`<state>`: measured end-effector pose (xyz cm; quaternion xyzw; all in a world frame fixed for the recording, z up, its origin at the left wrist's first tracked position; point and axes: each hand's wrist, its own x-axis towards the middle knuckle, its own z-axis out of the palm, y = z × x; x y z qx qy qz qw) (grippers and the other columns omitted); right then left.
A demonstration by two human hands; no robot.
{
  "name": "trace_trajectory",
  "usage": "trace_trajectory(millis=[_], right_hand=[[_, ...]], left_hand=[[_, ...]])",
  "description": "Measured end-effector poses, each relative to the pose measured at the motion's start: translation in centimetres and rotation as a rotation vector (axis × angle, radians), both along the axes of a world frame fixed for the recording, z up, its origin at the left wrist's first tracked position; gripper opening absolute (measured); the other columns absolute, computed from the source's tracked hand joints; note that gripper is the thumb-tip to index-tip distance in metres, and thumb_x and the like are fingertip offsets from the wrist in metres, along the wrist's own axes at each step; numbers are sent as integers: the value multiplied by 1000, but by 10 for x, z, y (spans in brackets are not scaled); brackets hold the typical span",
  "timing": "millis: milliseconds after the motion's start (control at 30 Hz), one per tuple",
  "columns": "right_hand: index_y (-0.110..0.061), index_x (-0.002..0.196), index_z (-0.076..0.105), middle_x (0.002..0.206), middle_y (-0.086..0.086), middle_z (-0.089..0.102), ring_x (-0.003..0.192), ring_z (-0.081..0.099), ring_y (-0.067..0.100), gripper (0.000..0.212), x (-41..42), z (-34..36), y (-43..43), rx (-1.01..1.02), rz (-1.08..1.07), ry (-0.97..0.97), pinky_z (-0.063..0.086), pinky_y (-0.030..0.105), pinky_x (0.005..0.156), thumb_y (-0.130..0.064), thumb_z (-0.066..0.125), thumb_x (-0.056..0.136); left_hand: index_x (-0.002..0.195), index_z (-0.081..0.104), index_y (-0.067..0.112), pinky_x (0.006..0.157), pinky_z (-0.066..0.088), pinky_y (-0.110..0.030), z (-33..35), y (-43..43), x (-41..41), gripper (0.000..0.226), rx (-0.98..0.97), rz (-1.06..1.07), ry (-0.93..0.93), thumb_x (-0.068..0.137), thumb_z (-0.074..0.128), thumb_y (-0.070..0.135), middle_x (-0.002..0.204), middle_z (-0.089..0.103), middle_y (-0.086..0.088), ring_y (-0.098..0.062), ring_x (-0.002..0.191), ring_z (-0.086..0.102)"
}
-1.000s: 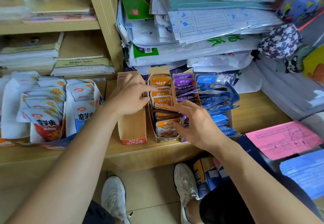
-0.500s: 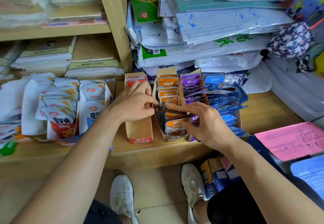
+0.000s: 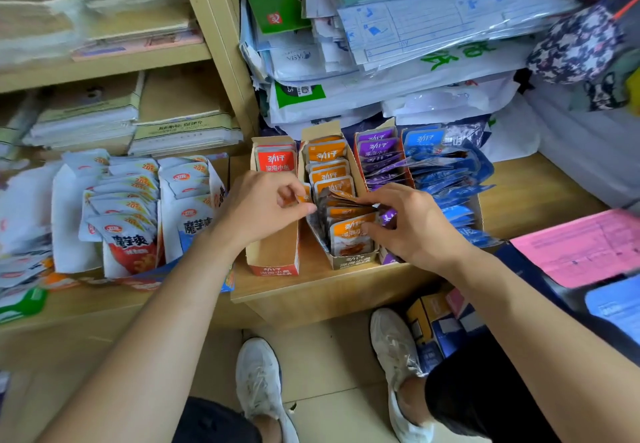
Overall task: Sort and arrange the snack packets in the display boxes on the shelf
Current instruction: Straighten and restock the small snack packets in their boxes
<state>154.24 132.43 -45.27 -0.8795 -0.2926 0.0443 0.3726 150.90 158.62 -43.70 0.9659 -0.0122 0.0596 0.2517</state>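
Head cam: shelf carries boxes in row. Leftmost, red box: few red pkts at back only. Next, orange box: packed. L hand pinches orange pkt by its left wall; R hand grips front pkts. Further right: purple pkts, blue pkts spilling over.

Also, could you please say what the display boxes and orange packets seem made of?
Display boxes: seemingly thin cardboard, matte brown inside, printed outside, with creased flaps. Orange packets: probably glossy plastic or foil film; they flex and catch light.
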Motion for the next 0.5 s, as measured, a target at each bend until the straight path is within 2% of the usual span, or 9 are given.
trace_trajectory(millis=[67, 133, 267, 367, 433, 500], right_hand=[[-24, 131, 63, 122, -10, 62, 108, 59, 8, 46, 1, 0, 0, -6, -8, 9, 55, 35, 96, -29, 75, 87], [-26, 130, 63, 122, -11, 61, 109, 58, 7, 45, 2, 0, 0, -10, -16, 9, 53, 34, 97, -30, 76, 87], [-25, 128, 64, 121, -7, 63, 107, 60, 12, 44, 7, 2, 4, -11, -38, 17, 53, 37, 96, -29, 77, 86], [-21, 128, 64, 121, -3, 65, 102, 58, 10, 45, 11, 4, 8, -15, -62, 2, 52, 30, 91, -26, 77, 86], [-19, 129, 64, 121, -2, 66, 96, 56, 7, 45, 12, 8, 11, -19, -69, -10, 47, 22, 83, -24, 77, 86], [-19, 127, 64, 119, -3, 66, 93, 54, 5, 44, 12, 12, 13, -15, -83, -4, 43, 20, 80, -23, 77, 86]], left_hand=[[87, 71, 34, 68, 55, -25, -1, -7, 0, 17, -78, 64, 2, 77, 83, 42, 77, 66, 19, 4, 71, 64], [85, 69, 35, 71, 60, -32, -1, -10, 0, 19, -165, 125, -15, 77, 85, 29, 78, 68, 17, 1, 71, 66], [111, 57, 32, 73, 61, -48, 4, -11, -11, 49, -410, 291, -120, 76, 84, 13, 81, 72, 7, -13, 77, 72], [130, 51, 27, 69, 63, -47, 12, -11, -30, 66, -611, 414, -205, 77, 83, 5, 83, 71, 0, -20, 81, 73], [133, 53, 20, 67, 64, -43, 15, -19, -45, 62, -730, 451, -272, 80, 79, 2, 89, 70, -7, -19, 84, 74], [136, 54, 20, 68, 63, -38, 15, -31, -56, 61, -833, 454, -296, 83, 76, -1, 99, 70, -5, -16, 93, 73]])
